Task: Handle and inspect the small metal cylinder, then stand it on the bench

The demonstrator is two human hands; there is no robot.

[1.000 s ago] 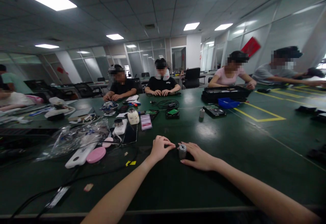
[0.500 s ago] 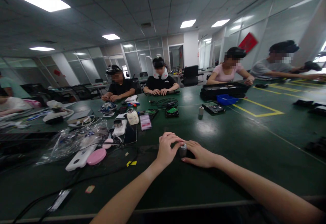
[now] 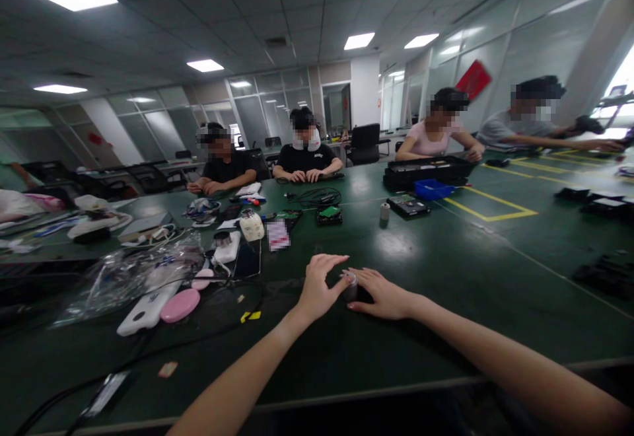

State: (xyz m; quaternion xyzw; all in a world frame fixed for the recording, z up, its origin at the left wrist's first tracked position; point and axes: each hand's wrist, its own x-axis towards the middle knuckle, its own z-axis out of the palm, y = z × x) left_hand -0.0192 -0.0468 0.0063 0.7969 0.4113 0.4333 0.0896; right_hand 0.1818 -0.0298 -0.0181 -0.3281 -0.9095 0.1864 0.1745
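A small grey cylinder with a paler top [image 3: 351,289] stands upright on the green table in front of me. My right hand [image 3: 389,296] lies low on its right side, fingers behind it and thumb near its base, curled round it. On the other side is my left hand [image 3: 319,290], its thumb tip at the cylinder's upper edge and its fingers stretched out above, apart from the thumb. Fingers partly hide the cylinder, so its exact kind is unclear. A similar small cylinder [image 3: 384,211] stands farther back.
Left lie a clear plastic bag [image 3: 133,277], a white case [image 3: 148,310], a pink disc [image 3: 180,305] and cables. Beyond are a circuit-board unit [image 3: 329,215], a hard-drive-like box [image 3: 409,205] and a blue tray [image 3: 434,189]. Several people sit across the table [image 3: 446,304].
The left fingers have lifted and spread from the cylinder's top, leaving the thumb by it. My right hand stays around the cylinder. The whole view has shifted slightly.
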